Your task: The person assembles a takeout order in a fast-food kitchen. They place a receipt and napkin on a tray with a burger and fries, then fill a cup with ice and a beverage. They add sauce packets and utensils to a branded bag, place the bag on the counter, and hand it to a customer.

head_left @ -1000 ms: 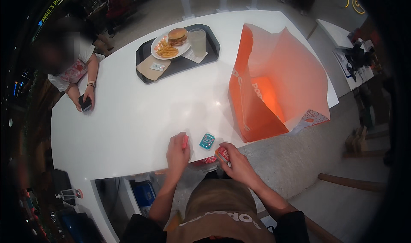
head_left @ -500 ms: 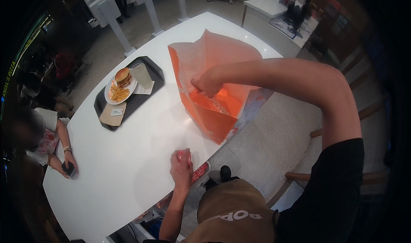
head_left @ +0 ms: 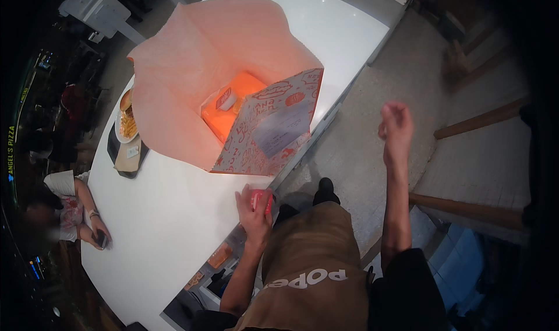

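My left hand (head_left: 254,219) is at the table's near edge, its fingers wrapped around a small red packet or tub (head_left: 262,201); its exact kind is partly hidden. Out over the floor to the right, my right hand (head_left: 397,128) is raised with curled fingers, slightly blurred, and nothing shows in it. A large paper bag (head_left: 174,92) stands on the table with its mouth wide open. Its patterned front carries a pale paper slip (head_left: 283,129). Inside, orange packaging (head_left: 216,121) and a small pale lidded item (head_left: 225,99) can be seen.
Behind the bag at left, a dark tray (head_left: 131,166) holds a plate (head_left: 124,134) with fries and a burger, partly covered by the bag. A person (head_left: 87,214) with a phone sits at the white table's (head_left: 169,232) left side. Wooden-framed seats (head_left: 471,208) stand to the right.
My right hand has come out of the bag and swung right over the floor. The bag appears larger and more open, its slip now in sight. My left hand keeps hold of the red item.
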{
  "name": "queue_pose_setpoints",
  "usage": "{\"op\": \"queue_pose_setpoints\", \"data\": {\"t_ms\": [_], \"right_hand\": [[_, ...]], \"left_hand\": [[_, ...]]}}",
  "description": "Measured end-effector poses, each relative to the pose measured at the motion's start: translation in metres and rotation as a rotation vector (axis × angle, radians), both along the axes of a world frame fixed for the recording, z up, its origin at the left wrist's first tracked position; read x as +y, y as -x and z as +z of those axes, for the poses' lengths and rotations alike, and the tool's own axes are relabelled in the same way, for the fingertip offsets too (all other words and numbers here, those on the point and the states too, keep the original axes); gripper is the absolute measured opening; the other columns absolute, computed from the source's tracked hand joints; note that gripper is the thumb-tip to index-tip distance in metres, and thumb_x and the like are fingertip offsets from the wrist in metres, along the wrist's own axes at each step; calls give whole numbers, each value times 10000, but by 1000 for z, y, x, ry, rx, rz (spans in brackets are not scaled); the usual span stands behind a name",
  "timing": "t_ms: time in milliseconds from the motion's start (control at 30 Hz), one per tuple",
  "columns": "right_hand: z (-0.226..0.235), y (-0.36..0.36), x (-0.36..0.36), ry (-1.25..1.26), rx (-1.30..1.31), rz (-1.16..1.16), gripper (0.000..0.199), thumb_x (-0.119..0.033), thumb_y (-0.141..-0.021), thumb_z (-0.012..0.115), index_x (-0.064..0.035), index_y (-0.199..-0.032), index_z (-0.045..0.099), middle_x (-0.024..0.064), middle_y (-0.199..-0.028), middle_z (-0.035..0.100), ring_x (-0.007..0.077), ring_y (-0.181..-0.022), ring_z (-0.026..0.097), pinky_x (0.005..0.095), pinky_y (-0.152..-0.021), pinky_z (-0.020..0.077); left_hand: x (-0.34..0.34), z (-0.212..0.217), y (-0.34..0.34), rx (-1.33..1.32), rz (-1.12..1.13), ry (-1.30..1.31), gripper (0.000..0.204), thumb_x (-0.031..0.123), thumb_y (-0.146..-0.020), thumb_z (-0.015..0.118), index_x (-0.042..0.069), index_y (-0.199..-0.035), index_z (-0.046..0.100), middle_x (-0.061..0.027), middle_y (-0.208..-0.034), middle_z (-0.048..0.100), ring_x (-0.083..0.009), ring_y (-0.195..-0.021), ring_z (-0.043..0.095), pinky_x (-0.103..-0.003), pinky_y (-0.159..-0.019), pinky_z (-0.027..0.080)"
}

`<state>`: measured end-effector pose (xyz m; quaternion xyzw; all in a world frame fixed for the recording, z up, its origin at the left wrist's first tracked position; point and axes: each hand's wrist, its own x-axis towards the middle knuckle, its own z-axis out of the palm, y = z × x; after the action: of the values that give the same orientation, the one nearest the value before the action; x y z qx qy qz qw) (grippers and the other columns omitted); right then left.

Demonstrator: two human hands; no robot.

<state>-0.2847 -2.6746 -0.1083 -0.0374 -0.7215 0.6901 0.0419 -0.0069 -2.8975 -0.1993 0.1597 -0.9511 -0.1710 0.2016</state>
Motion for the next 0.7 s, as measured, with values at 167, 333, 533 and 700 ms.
{"op": "queue_pose_setpoints", "data": {"t_ms": [167, 333, 533, 700], "right_hand": [[-264, -138, -1, 357, -760, 368, 180, -162, -973, 651, -71, -1120, 599, 20, -828, 627, 75, -501, 470, 232, -431, 342], [-255, -171, -34, 444, -782, 616, 155, -101, -967, 627, -60, -1115, 606, 26, -854, 638, 68, -545, 507, 221, -462, 373], [-168, -221, -100, 554, -616, 1018, 240, -213, -963, 669, -40, -1116, 602, 24, -877, 646, 53, -647, 548, 227, -513, 424], [-94, -220, -125, 329, -214, 810, 304, -241, -915, 727, -12, -1059, 590, 69, -847, 649, 150, -744, 662, 295, -612, 513]], "left_hand": [[-10, -32, 1, 204, -3, 76, 546, -56, -636, 792, 158, -1131, 704, -194, -1252, 514, -397, -1153, 598, -462, -841, 590], [-17, -20, -7, 232, 22, 192, 569, -64, -645, 827, 154, -1152, 688, -181, -1223, 526, -363, -1104, 596, -426, -841, 563], [-27, -21, 6, 341, 91, 78, 389, 11, -744, 781, 107, -1110, 689, -176, -1169, 572, -340, -1023, 593, -405, -836, 518], [-14, 14, 13, 359, 328, -480, 361, 53, -873, 702, 20, -1218, 599, -162, -1147, 580, -273, -959, 611, -382, -807, 525]]}}
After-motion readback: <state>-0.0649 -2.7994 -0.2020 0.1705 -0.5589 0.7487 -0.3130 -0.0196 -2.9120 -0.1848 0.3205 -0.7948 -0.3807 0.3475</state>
